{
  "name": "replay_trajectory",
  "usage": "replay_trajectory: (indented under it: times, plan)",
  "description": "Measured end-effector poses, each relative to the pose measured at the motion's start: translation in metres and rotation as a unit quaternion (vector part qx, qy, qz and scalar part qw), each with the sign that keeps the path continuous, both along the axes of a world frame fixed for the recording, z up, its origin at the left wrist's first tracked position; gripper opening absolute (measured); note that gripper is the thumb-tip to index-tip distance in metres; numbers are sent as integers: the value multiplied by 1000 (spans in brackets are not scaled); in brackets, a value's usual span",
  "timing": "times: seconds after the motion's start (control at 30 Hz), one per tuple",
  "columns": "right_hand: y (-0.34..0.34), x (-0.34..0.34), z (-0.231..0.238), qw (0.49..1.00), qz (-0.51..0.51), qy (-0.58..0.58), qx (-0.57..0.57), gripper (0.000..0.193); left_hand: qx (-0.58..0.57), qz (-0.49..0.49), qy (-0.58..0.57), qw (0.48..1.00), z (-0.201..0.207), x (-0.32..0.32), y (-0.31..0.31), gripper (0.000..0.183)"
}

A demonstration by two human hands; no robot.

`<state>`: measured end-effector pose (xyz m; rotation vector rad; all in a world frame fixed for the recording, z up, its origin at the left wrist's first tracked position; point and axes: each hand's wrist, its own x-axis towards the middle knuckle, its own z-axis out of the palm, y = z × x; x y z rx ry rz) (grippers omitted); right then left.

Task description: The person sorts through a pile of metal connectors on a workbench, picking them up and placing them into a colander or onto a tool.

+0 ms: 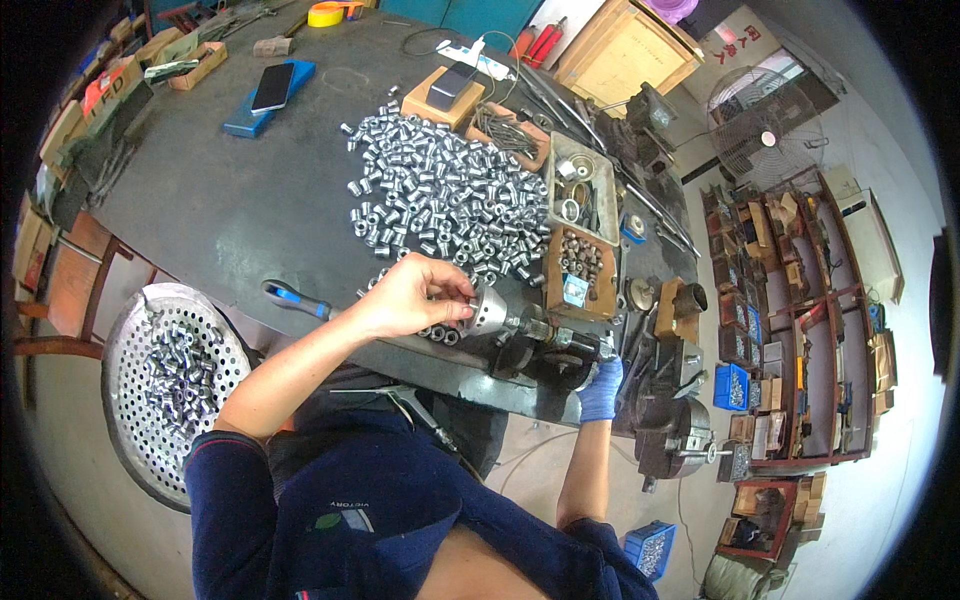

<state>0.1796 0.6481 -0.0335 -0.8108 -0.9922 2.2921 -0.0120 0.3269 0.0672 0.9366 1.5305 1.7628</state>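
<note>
Nearest us, our right hand (601,390), gloved in blue, grips something at the machine's (560,345) end, what exactly we cannot tell. Our bare left hand (415,295) pinches a small metal sleeve (462,303) against the silver chuck (490,310). Beside us a perforated tray (130,420) holds a modest batch; beyond, on the worktop (230,210), a large heap of sleeves (445,190) lies, so we judge most remains.
</note>
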Motion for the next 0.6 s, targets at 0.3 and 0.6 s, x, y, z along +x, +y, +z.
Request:
replay_trajectory:
  times: [0.3,0.6]
  plan:
    - [29,-44,40,983,-13,-46,176,27,-14,-14,-65,998,-1,-4,2,17]
    - [-25,23,107,973,7,159,167,44,37,-12,-152,988,-10,-5,-3,20]
